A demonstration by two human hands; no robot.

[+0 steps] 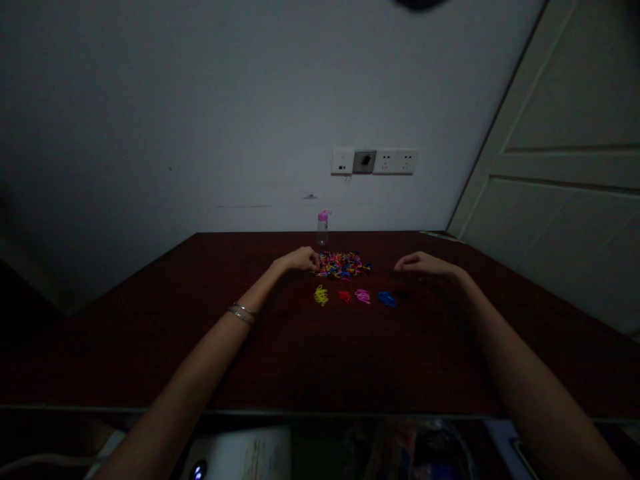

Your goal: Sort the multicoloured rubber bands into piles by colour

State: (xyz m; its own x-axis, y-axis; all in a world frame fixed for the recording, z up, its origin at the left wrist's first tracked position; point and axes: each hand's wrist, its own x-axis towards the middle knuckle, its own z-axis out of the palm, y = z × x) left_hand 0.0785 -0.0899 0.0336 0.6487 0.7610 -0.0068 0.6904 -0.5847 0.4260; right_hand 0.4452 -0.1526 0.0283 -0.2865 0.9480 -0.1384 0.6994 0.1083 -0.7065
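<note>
Left arm (pixel 210 357): there's the glint, 2 thin silvery bangles (pixel 242 314) near the wrist (pixel 273 270)!
Right arm (pixel 505 347): bare, tapering forward.
Left hand (pixel 300 259): bare.
Right hand (pixel 423 263): bare too!

On the table (pixel 280 363), toward its far side, lies a heap of small bands (pixel 343 265). My left hand (pixel 301 259) is at the heap's left edge; my right hand (pixel 426 263) is right of the heap, apart from it. Before the heap, four small piles (pixel 321 295) form a row, the last past its right end. Behind its left part stands a bottle (pixel 323 231); behind that, the wall (pixel 210 127).
</note>
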